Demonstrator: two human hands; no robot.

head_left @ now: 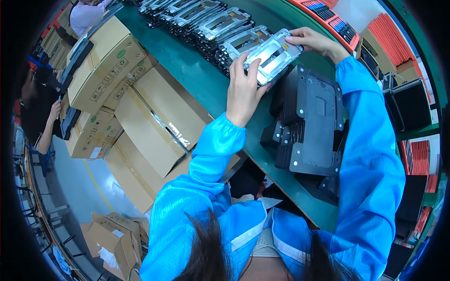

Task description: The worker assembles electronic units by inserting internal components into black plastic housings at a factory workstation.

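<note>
A silver phone frame with a black rim is held between my two hands, above the near end of the row of frames. My left hand grips its near left edge, fingertips on the top face and thumb at the lower corner. At the far right corner my right hand pinches it, thumb on top. Whether more than one frame is in my grip, I cannot tell. Several leaning stacks of similar phone frames run along the table toward the far left. Just nearer than my hands stands a pile of black moulded trays.
The green tabletop carries the stacks and trays. Cardboard boxes and an open-flapped carton stand left of it. A red rack lies beyond my right hand; a black case is at right. Two people are at far left.
</note>
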